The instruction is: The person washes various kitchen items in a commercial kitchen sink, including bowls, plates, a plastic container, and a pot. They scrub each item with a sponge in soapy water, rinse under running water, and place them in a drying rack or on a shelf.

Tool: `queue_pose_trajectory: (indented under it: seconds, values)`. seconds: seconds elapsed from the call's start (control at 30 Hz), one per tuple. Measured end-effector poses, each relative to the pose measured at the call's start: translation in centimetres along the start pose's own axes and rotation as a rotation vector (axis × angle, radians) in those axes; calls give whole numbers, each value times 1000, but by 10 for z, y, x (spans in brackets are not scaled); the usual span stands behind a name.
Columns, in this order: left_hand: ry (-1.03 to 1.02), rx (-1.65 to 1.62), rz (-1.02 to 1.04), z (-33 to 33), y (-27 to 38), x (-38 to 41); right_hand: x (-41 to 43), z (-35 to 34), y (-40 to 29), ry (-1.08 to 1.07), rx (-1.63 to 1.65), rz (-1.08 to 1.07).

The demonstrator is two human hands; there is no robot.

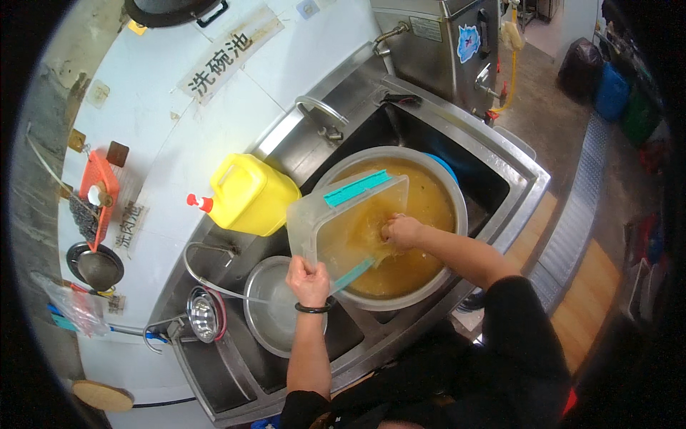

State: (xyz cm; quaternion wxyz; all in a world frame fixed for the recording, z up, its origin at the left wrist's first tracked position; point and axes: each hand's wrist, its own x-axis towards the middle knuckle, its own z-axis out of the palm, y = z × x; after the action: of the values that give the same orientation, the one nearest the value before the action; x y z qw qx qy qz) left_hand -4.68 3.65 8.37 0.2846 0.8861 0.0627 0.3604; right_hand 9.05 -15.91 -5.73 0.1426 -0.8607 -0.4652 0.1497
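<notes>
My left hand (308,281), with a dark bangle at its wrist, grips the near rim of a translucent plastic storage box (303,225). The box is tilted on its side, partly dipped in cloudy brown water (429,198), and has turquoise clips (356,187) on its sides. This water fills a large metal basin (458,214) set in the sink. My right hand (404,231) is at the box's open side, fingers curled, with water stirred and splashing around them. Whether those fingers hold a scrubber or cloth is hidden.
A yellow jug (252,193) with a red cap stands behind the box. Left of it, a curved faucet (206,281) runs into a smaller metal basin (262,316). Steel bowls (203,316) sit by the sink divider. A steel water boiler (429,59) stands at the sink's far end.
</notes>
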Motion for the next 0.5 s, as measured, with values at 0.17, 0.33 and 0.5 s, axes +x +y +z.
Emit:
queue_pose_trajectory:
  seconds: [0.17,0.33,0.5]
  values:
    - [30,40,134,1,-7,-7,-53,-63,-15,510,1084,296]
    - [-82,81,284,7,8,-2,-59,-126,-56,820,964,-5]
    - [-64,-16,256,3,17,-4,-18,-97,-15,849,451,116]
